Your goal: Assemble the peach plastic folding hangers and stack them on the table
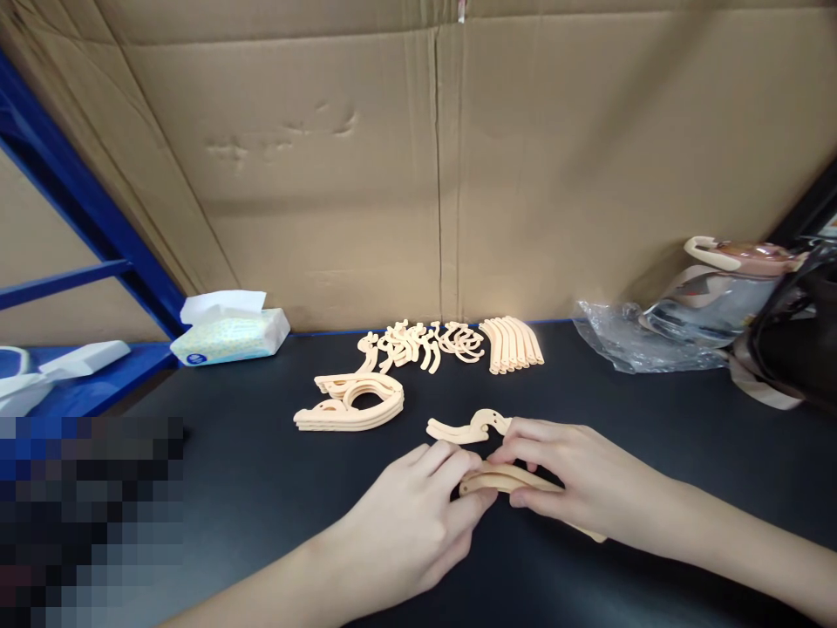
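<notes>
Setting: a black tabletop (261, 488) backed by a creased cardboard wall (327, 174), with a blue rack frame (78, 209) at the left.
Landmark: a stack of flat cream hook-shaped plates (353, 406) lying mid-table.
Held piece: a curved cream plastic strip (503, 478), to the right of the stack and nearer the person, low over the table.
Long axis: the strip runs left to right, its right end angled toward the person and poking out under the right wrist.
Left hand (411, 515): fingers and thumb pinched on the strip's left tip.
Right hand (575, 480): closed over the strip's middle, fingers on top and thumb below; it covers more of the strip.
Hands: close together, fingertips almost meeting.
Loose part: one cream hook piece (467, 429) lies right of the stack, just beyond the fingertips.
Behind the stack: a heap of small hooks (418, 342), then a row of curved bars (513, 344) to its right.
Left of the stack: a tissue pack (228, 336).
Far right of the stack: a clear plastic bag (621, 336) and a pink-lidded bottle (719, 292).
</notes>
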A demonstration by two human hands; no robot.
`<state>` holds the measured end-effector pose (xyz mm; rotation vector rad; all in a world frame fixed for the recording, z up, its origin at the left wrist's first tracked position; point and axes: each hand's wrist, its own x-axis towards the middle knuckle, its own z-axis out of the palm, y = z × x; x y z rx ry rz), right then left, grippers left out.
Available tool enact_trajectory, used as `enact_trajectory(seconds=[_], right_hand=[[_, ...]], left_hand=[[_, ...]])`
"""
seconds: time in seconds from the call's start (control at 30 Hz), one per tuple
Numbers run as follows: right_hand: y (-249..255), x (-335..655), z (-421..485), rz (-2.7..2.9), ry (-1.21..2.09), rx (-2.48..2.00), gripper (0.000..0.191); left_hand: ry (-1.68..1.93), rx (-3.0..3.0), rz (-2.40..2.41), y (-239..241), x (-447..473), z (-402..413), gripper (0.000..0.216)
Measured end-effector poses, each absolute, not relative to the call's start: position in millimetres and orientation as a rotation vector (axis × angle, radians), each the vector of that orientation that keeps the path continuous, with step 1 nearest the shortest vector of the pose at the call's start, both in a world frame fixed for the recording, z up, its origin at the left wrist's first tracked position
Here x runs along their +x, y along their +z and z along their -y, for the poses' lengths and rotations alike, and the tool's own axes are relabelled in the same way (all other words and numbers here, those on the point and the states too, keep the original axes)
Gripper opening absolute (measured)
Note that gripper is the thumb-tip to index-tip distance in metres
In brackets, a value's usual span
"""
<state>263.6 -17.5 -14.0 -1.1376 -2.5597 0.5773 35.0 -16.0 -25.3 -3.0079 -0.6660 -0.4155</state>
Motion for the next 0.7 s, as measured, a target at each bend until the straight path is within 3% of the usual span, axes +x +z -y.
enact_trajectory(seconds=[0.23, 0.43, 0.6, 0.7], right_hand=[[-22, 257, 19, 2.563, 0.459, -1.207, 0.021], [-20, 258, 19, 2.458, 0.483, -1.22, 0.024], [-9, 280, -2, 2.309, 0.247, -1.346, 0.025], [-11, 295, -20, 2.244, 0.054, -1.511, 0.022]], left_hand=[[-0.527, -3.113, 0.679, -28, 32, 14, 0.026], [-0.927, -3.078, 0.875, -26, 29, 10, 0.049], [-0.96, -3.006, 1.01, -26, 27, 4, 0.02], [-0.833, -3.001, 0.947, -28, 28, 1, 0.016]])
